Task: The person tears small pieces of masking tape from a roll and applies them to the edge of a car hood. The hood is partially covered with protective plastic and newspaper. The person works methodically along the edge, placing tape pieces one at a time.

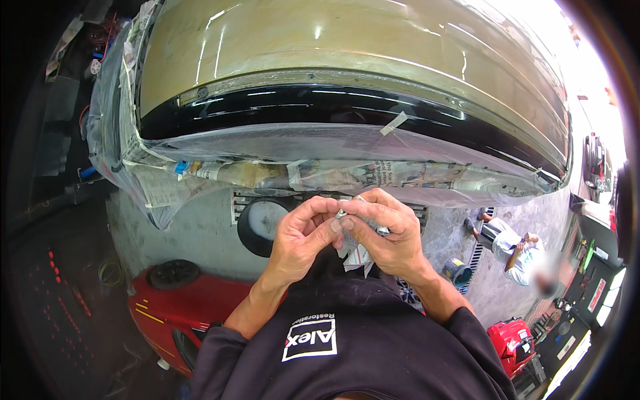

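In front of my chest, both hands are closed on a crumpled, whitish piece of paper (358,257) with a loose end hanging down. Thumb and fingertips of my left hand (303,230) pinch its upper part. My right hand (387,230) grips the same piece, and the thumbs almost meet there. The fingers hide much of it. Just beyond my hands is a car with a glossy olive-gold panel (320,43) and a black strip (293,110). Clear plastic sheeting (280,143) and taped newspaper (380,175) cover its lower side. A short piece of pale tape (393,123) sticks to the strip's lower edge.
Behind me on the left stands a red car (180,300). A dark round tub (260,223) and a floor grate (239,207) lie below my hands. On the right are a person in a white shirt (513,250), a bucket (457,272) and a red machine (512,343).
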Demonstrator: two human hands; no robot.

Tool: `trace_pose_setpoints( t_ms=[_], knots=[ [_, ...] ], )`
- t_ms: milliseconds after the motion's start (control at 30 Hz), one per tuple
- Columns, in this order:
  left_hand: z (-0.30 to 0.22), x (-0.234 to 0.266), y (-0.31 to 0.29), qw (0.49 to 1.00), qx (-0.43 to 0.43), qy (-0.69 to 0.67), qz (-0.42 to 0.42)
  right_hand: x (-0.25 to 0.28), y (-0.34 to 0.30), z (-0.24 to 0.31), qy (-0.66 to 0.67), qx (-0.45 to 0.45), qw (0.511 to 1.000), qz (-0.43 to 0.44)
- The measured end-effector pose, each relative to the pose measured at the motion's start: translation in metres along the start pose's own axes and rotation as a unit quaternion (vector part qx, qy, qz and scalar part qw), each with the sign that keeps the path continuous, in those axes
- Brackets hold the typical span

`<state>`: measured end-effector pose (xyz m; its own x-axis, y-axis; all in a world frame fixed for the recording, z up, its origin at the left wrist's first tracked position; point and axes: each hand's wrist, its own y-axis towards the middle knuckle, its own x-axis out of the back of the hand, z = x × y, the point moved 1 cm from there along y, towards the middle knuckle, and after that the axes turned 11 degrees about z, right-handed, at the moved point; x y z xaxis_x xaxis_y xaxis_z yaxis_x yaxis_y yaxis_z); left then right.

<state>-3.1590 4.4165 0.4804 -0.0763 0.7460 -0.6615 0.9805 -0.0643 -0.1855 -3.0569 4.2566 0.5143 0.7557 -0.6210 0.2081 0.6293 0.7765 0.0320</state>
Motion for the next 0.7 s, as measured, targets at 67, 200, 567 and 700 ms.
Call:
trace_pose_setpoints(
  t_ms=[67, 200, 567, 700],
  knots=[
    [-0.001, -0.007, 0.004, 1.0, 0.006, -0.017, 0.0, 0.003, -0.005, 0.004, -0.009, -0.004, 1.0, -0.023],
    [-0.002, -0.017, 0.011, 1.0, 0.009, -0.009, -0.005, 0.011, -0.015, 0.011, -0.04, -0.017, 0.998, -0.048],
    [-0.003, -0.058, 0.026, 0.941, -0.046, 0.33, 0.059, 0.064, -0.045, 0.03, -0.089, -0.023, 0.996, 0.016],
    [0.009, -0.073, 0.027, 0.98, -0.049, 0.181, 0.074, 0.078, -0.058, 0.021, -0.037, -0.031, 0.999, 0.005]
  ],
)
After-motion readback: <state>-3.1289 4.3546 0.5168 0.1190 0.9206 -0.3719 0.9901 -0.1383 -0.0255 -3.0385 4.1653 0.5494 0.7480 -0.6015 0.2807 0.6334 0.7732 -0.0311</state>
